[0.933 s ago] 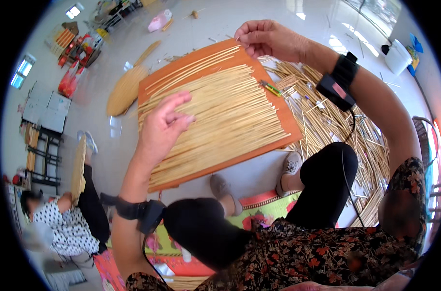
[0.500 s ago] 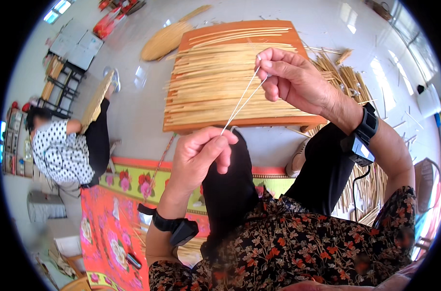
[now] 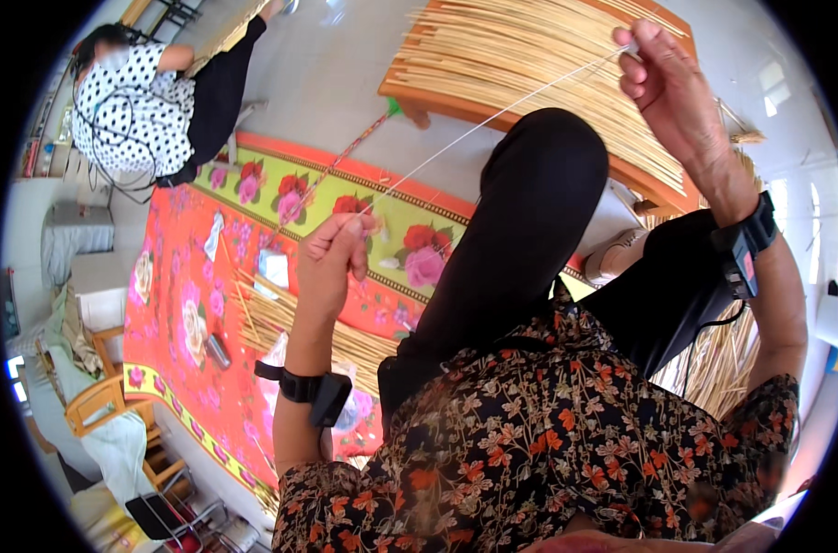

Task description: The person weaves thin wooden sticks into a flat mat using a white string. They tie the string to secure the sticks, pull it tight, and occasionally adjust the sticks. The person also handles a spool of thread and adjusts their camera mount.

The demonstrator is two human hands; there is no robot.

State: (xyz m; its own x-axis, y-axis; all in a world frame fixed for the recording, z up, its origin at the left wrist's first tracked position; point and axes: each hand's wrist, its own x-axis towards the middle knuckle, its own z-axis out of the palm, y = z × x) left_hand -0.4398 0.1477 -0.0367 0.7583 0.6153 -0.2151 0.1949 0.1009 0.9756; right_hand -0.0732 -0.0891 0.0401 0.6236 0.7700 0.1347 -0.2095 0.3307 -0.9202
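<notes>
A thin white string point(image 3: 492, 118) runs in a straight slant between my two hands. My left hand point(image 3: 331, 258) pinches its lower end, over the flowered red mat. Up at the right, my right hand point(image 3: 663, 88) grips the other end between thumb and fingers, above the edge of the low wooden table point(image 3: 520, 120). Many pale straw stalks point(image 3: 502, 55) lie side by side across that table, beneath the string. Black devices are strapped around both my wrists.
More stalks point(image 3: 336, 346) lie on the flowered mat point(image 3: 175, 304) beside my left forearm, and another heap point(image 3: 714, 359) lies by my right leg. A co-worker in a dotted shirt point(image 3: 128, 101) sits at the far left. A wooden chair point(image 3: 115, 405) stands at the lower left.
My hands have drawn far apart, and the doubled string between them is now one long taut line. The view has swung left, so the table sits further up and right.
</notes>
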